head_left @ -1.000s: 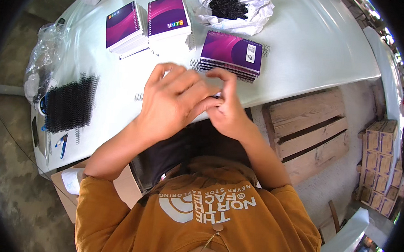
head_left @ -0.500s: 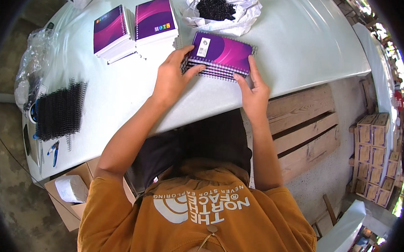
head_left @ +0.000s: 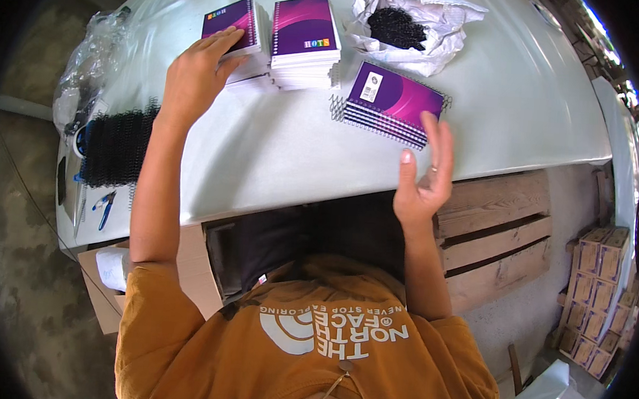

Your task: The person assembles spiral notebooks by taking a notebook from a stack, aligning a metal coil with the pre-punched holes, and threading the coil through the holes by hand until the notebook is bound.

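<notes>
My left hand [head_left: 194, 74] reaches to the far left of the white table [head_left: 278, 154], its fingers lying on the top purple notebook of the left stack [head_left: 233, 23]. A second purple stack [head_left: 305, 36] stands beside it. My right hand [head_left: 425, 177] hovers open at the table's near edge, fingers spread, just below a pile of spiral-bound purple notebooks [head_left: 395, 102] that it does not grip.
A crumpled white bag [head_left: 415, 31] holding black coils lies at the back. A bundle of black spiral bindings [head_left: 116, 144] and blue pliers [head_left: 104, 208] sit at the left end. A wooden pallet [head_left: 495, 223] is under the table; cardboard boxes [head_left: 593, 286] are stacked on the right.
Both hands let go of the spiral-bound pile. My left hand swung left onto the left notebook stack; my right hand drew back toward the table's near edge.
</notes>
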Available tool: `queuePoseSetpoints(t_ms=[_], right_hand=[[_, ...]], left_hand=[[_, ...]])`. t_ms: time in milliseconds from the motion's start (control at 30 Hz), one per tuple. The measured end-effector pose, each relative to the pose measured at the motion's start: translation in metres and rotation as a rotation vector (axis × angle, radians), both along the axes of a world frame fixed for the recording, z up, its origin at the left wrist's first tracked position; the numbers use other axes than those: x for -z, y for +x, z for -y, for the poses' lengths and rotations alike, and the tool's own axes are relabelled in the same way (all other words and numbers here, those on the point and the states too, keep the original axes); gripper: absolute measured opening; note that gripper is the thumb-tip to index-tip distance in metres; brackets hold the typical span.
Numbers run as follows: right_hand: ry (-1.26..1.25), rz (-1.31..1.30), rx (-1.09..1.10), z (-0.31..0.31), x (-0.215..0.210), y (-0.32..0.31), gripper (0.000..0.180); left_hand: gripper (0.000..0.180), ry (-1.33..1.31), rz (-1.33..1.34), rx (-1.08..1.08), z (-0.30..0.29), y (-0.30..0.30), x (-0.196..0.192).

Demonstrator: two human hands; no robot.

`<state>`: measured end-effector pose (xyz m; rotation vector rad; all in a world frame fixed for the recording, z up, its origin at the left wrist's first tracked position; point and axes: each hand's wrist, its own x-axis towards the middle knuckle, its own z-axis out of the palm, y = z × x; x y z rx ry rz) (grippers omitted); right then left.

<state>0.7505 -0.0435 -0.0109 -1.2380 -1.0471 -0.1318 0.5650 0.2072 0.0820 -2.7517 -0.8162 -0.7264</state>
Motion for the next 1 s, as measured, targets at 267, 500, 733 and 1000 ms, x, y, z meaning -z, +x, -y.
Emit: queuePoseSetpoints(t_ms=[267,500,733,1000], right_hand=[[-0.292,-0.066,-0.418,-0.036,0.011,-0.056,0.047],[-0.402,-0.104,-0.677,-0.027,0.003,-0.053,0.035],[-0.028,-0.271,-2.047,0.022,-0.071,-0.07,0.028],[-0.049,-0.136,-1.825,0.036,-0.088,-0.07,0.012]], left_hand=[[0.039,-0.615,-0.136,0.003,-0.028,0.006,-0.047],[0.045,-0.752,-0.126,0.123,-0.034,0.008,-0.055],[0.038,-0.678,-0.169,0.166,-0.042,0.003,-0.048],[0.034,-0.522,-0.106,0.213,-0.04,0.0,-0.043]])
